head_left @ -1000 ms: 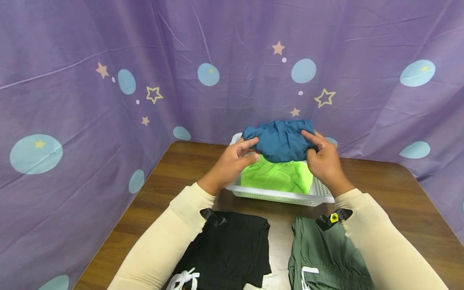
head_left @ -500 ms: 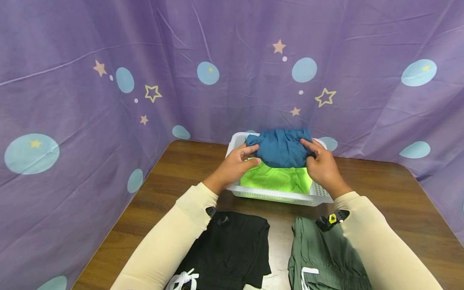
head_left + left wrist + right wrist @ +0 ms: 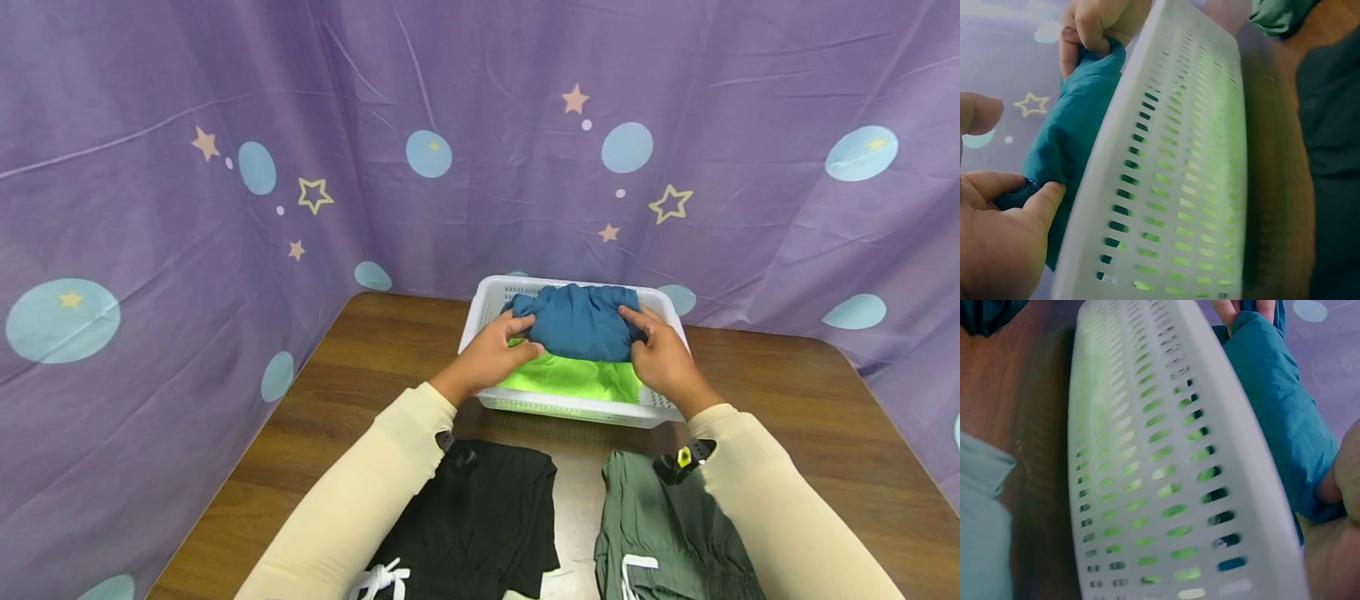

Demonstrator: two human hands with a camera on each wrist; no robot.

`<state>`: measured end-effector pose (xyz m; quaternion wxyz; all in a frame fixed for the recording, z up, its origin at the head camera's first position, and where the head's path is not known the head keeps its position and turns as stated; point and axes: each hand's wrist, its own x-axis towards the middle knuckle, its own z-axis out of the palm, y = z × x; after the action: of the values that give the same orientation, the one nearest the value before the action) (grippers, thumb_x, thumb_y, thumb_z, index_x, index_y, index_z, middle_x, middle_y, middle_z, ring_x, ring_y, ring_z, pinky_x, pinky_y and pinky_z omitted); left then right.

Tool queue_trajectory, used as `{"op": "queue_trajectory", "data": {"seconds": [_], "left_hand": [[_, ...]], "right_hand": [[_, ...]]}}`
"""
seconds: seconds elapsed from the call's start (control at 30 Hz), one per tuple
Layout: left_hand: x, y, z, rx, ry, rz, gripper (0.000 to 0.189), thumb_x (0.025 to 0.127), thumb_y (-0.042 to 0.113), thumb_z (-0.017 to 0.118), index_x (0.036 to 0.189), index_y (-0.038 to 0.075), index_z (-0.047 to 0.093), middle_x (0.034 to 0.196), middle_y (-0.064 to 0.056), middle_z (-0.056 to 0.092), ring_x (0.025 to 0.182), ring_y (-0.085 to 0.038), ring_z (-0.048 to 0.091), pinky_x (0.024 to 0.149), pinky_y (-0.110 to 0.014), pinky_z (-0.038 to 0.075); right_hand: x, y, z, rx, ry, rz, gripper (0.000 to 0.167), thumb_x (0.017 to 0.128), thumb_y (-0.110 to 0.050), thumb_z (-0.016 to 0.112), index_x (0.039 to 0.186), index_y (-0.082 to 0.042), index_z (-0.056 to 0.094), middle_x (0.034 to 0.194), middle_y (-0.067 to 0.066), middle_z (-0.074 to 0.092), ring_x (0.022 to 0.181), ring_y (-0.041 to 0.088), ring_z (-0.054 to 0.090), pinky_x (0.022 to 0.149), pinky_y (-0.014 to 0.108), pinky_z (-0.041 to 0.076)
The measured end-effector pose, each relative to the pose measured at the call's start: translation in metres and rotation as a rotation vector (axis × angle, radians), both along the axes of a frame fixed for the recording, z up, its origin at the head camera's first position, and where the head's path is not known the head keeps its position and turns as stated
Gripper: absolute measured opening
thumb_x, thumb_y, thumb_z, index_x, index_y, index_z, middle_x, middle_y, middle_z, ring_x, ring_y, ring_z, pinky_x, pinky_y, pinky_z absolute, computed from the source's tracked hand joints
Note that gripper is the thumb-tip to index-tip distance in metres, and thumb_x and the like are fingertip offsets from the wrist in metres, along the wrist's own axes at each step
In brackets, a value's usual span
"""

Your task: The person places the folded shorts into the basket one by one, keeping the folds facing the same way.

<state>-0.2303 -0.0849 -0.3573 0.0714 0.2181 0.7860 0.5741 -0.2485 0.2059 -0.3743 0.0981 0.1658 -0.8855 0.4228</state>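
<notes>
Though sleeves (image 3: 352, 500) partly hide them, seemingly folded garments (image 3: 495, 517) lie before the basket (image 3: 570, 409).

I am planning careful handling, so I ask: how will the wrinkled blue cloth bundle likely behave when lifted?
The wrinkled blue cloth bundle is probably floppy, given its many creases. It may sag or unfold if the left hand or right hand lets go, since they grip opposite ends.
</notes>
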Motion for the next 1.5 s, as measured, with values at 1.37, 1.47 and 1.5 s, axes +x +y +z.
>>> {"op": "queue_trajectory", "data": {"seconds": [1.37, 1.47, 1.5], "left_hand": [[0.018, 0.0, 0.003, -0.56, 0.105, 0.23, 0.037, 0.098, 0.018, 0.064, 0.13, 0.0, 0.068, 0.135, -0.017, 0.062, 0.132, -0.034, 0.052, 0.108, -0.047, 0.043], [0.021, -0.007, 0.003, -0.506, 0.13, 0.241, 0.034, 0.097, 0.015, 0.064, 0.127, -0.001, 0.069, 0.132, -0.018, 0.063, 0.131, -0.033, 0.053, 0.108, -0.046, 0.043], [0.023, -0.009, 0.004, -0.488, 0.138, 0.243, 0.034, 0.096, 0.015, 0.064, 0.126, -0.002, 0.069, 0.131, -0.018, 0.064, 0.131, -0.032, 0.054, 0.107, -0.046, 0.043]], "right_hand": [[0.023, 0.004, 0.003, 0.178, -0.054, -0.184, 0.03, 0.089, -0.005, 0.059, 0.113, 0.006, 0.072, 0.134, 0.031, 0.056, 0.129, 0.047, 0.048, 0.106, 0.06, 0.037], [0.027, 0.002, 0.004, 0.152, -0.019, -0.182, 0.03, 0.089, -0.004, 0.059, 0.112, 0.006, 0.073, 0.135, 0.028, 0.057, 0.128, 0.046, 0.05, 0.105, 0.059, 0.038], [0.029, 0.001, 0.005, 0.143, -0.01, -0.179, 0.029, 0.089, -0.003, 0.059, 0.112, 0.006, 0.073, 0.136, 0.028, 0.057, 0.125, 0.046, 0.052, 0.103, 0.058, 0.04]]}}
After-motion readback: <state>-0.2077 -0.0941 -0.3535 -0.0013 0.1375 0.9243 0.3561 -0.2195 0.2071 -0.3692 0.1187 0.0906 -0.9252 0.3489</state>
